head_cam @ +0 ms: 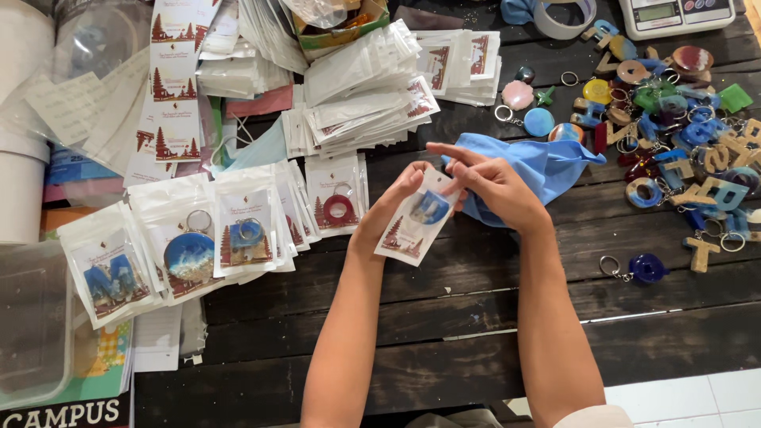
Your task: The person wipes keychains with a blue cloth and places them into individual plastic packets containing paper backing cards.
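Both my hands hold one small clear packet (416, 222) with a printed card and a blue keychain inside it, above the dark wooden table (444, 309). My left hand (384, 212) grips the packet's left edge from below. My right hand (487, 181) pinches its top right corner, fingers partly spread. A blue cloth (547, 170) lies just behind my right hand.
Rows of packed keychain packets (238, 230) lie at the left, with stacks of unfilled packets and cards (357, 103) behind. A heap of loose coloured letter keychains (682, 135) fills the right. A single blue keychain (642, 268) lies apart. A scale (674, 14) and tape roll (563, 17) sit at the back.
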